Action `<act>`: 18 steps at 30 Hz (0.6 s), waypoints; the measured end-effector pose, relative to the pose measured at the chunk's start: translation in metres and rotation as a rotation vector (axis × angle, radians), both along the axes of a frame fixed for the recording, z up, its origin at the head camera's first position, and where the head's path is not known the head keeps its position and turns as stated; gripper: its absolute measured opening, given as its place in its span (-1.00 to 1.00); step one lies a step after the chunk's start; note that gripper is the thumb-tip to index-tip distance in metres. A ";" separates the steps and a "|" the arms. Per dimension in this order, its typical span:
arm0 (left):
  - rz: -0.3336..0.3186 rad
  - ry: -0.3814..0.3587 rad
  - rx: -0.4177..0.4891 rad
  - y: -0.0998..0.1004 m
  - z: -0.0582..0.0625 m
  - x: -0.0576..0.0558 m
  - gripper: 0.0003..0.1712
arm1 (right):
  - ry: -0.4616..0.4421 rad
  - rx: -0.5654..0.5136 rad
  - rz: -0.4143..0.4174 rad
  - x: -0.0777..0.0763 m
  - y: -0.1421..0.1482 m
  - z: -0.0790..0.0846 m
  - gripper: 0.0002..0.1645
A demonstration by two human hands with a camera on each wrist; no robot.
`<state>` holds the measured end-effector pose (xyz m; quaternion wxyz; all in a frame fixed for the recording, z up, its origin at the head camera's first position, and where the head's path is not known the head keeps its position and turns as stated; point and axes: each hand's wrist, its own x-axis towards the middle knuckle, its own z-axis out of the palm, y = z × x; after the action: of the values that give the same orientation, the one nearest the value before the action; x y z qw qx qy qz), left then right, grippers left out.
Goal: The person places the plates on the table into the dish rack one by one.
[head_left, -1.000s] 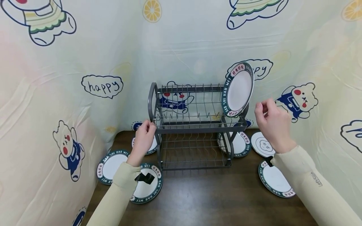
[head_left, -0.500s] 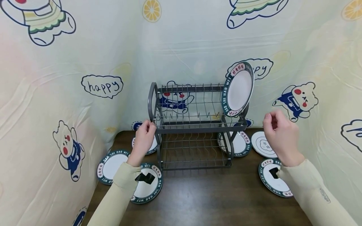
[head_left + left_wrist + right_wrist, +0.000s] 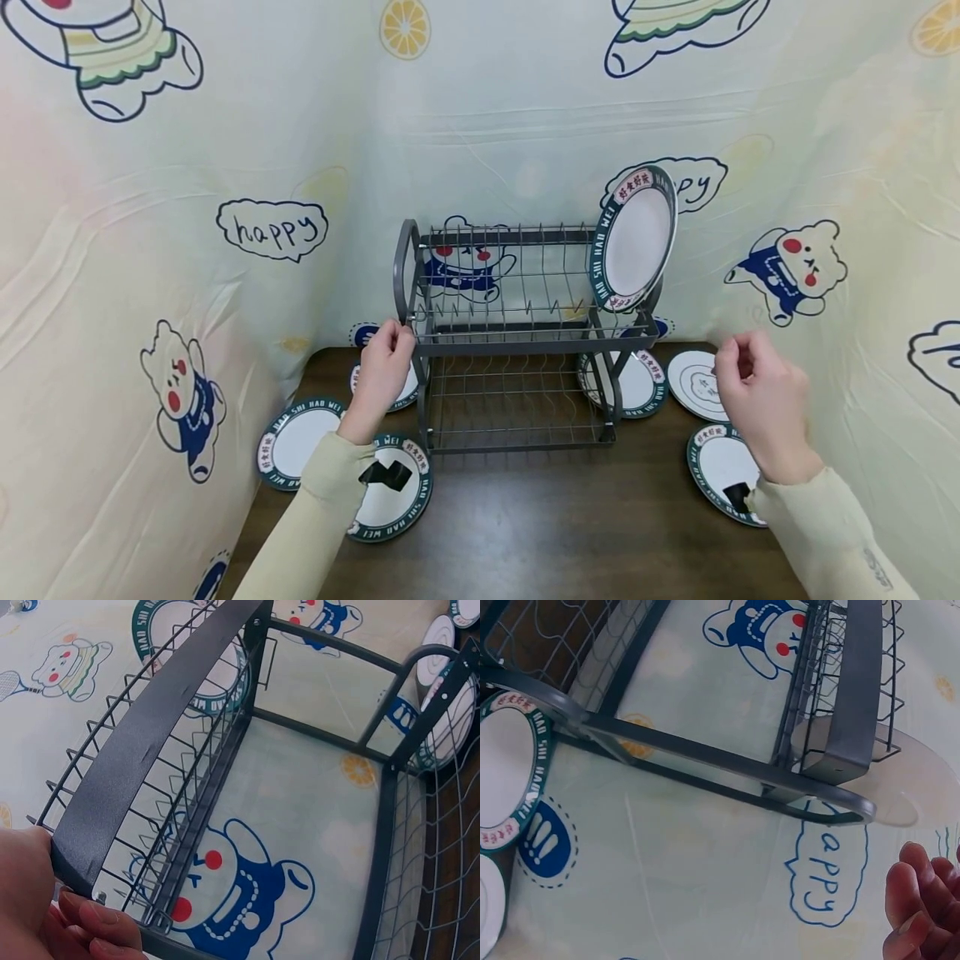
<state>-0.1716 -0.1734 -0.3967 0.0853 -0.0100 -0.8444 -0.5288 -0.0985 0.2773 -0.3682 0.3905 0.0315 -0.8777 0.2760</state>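
One plate [image 3: 636, 242] is leaning in the upper right of the rack [image 3: 525, 345]; the left hand [image 3: 381, 371] is grasping the rack's near left corner; the right hand [image 3: 767, 400] is hovering farther right, fingers released, loosely curled

The head camera sits back at six o'clock, facing down toward twelve over the whole dish rack [image 3: 534, 345]; closer in, I see the left wrist's looking from seven, the right wrist's from four, sharing its upper tier [image 3: 142, 750].
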 end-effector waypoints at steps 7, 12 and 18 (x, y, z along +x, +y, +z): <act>0.005 0.004 0.000 0.000 -0.001 0.000 -0.72 | -0.016 -0.022 -0.032 0.014 0.006 -0.015 -0.79; 0.011 0.008 0.000 0.000 0.000 0.000 -0.72 | -0.040 -0.021 -0.040 0.022 0.009 -0.029 -0.80; 0.010 0.004 0.004 0.001 0.001 0.001 -0.72 | -0.050 -0.036 -0.072 0.030 0.017 -0.043 -0.81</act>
<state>-0.1708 -0.1722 -0.3960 0.0896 -0.0063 -0.8433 -0.5299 -0.0688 0.2946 -0.4115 0.3788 -0.0140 -0.8826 0.2782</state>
